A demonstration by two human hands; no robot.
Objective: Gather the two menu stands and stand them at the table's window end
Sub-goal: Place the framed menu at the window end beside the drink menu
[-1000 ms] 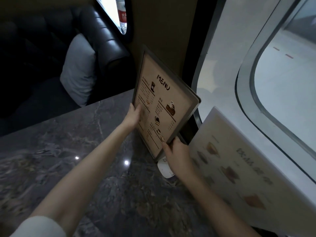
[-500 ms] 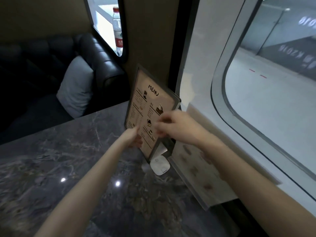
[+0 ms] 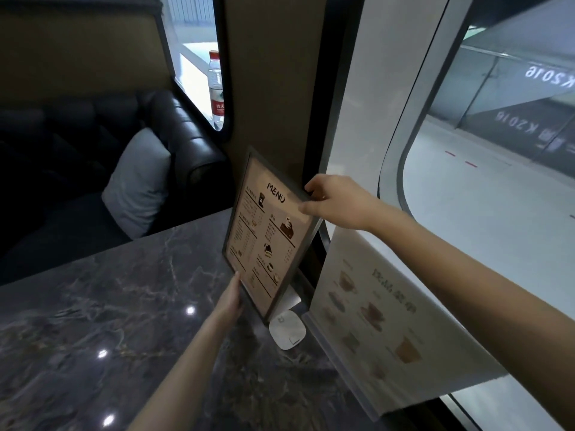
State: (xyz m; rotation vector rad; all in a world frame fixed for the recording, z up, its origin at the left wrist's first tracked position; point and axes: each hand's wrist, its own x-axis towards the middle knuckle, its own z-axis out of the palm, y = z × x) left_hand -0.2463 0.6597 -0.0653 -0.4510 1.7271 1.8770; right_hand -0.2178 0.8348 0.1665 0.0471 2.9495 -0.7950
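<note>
A dark-framed menu stand [image 3: 267, 241] headed "MENU" stands tilted at the window end of the dark marble table [image 3: 124, 306], its back close to the wall pillar. My left hand [image 3: 231, 295] presses flat against its lower left edge. My right hand [image 3: 329, 202] grips its top right corner. A second, pale clear-acrylic menu stand [image 3: 382, 318] with drink pictures leans along the window side to the right, under my right forearm.
A small white square device [image 3: 287, 329] lies on the table at the foot of the framed menu. A black leather sofa [image 3: 186, 141] with a grey cushion [image 3: 137, 188] sits beyond the table. A water bottle [image 3: 216, 88] stands on the window ledge.
My right hand has moved from the menu's bottom corner up to its top right corner. The framed menu has been pushed further back toward the pillar and stands more upright.
</note>
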